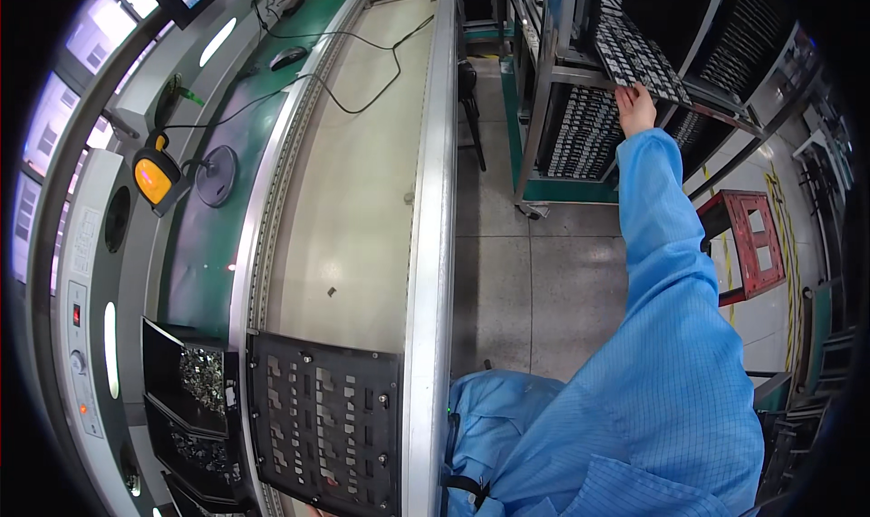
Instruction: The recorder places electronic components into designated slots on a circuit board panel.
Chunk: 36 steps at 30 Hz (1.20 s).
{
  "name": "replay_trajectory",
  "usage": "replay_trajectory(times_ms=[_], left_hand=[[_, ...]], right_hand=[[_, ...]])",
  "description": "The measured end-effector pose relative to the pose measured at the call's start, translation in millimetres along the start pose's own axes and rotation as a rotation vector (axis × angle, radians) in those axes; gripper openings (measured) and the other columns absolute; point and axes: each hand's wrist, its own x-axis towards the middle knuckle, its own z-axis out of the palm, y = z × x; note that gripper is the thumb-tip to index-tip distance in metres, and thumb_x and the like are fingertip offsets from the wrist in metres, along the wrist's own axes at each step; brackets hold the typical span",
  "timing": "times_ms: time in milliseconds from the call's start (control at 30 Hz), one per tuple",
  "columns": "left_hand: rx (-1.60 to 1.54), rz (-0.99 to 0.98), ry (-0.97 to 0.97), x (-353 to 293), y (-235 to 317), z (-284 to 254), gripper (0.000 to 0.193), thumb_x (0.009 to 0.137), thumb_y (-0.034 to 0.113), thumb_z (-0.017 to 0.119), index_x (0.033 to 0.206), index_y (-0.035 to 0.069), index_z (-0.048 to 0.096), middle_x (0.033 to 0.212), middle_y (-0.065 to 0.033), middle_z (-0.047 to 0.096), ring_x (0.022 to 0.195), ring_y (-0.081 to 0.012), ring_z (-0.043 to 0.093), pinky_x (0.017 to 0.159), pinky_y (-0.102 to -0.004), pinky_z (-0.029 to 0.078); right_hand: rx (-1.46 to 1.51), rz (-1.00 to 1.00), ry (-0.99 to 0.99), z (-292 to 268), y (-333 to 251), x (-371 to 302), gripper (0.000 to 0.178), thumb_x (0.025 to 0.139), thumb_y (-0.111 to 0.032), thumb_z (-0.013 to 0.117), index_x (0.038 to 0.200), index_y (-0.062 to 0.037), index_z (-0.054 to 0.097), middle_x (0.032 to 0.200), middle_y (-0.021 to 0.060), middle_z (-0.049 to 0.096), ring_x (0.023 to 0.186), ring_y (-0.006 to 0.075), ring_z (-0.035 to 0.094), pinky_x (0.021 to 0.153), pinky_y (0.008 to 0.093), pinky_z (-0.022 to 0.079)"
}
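My right arm, in a blue sleeve, reaches out to a metal rack on the right. There my right hand (637,107) is closed on the near edge of a dark tray (634,50) filled with rows of small pale parts. The tray lies slanted in the rack, and its far end passes out of view. At the bottom edge only a sliver of my left hand (315,511) shows, beside a black fixture plate (385,426); its fingers are mostly hidden. The plate lies on the conveyor and has slots, screws and rows of small metal pieces.
The metal rack (544,100) holds several more filled trays. A pale conveyor belt (353,200) runs between metal rails. Left of it are a yellow-black barcode scanner (156,174) on a stand, a mouse (288,57), a cable and black bins (154,363) of small parts. A red frame (739,245) stands beyond.
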Motion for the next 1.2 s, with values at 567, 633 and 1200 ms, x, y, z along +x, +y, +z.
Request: replay_trajectory(times_ms=[567,633,1200], left_hand=[[-0.407,-0.031,-0.467,78,-36,-103,0.054,0.096,0.045,0.029,0.138,0.013,0.041,0.14,-0.0099,0.043,0.125,-0.0305,0.042,0.107,-0.0524,0.03],[-0.379,-0.033,-0.507,68,-30,-89,0.053,0.097,0.043,0.027,0.137,0.012,0.04,0.134,-0.0103,0.047,0.118,-0.0297,0.046,0.102,-0.0511,0.034],[-0.187,0.098,-0.285,21,-3,-113,0.07,0.094,0.051,0.041,0.147,0.015,0.013,0.147,-0.0166,0.02,0.123,-0.0319,0.036,0.101,-0.046,0.032]], right_hand=[[-0.181,-0.239,-0.208,-36,-20,-234,0.037,0.089,-0.009,0.06,0.124,-0.0082,0.047,0.116,0.0061,0.057,0.098,0.0197,0.057,0.081,0.0357,0.049],[-0.199,-0.318,-0.427,-29,-2,-265,0.038,0.09,-0.01,0.06,0.126,-0.0052,0.047,0.12,0.0055,0.055,0.101,0.0139,0.056,0.071,0.0275,0.05],[-0.209,-1.803,-1.966,130,25,-502,0.025,0.069,-0.005,0.066,0.091,0.0005,0.053,0.107,0.0268,0.061,0.101,0.0456,0.059,0.084,0.053,0.051]])
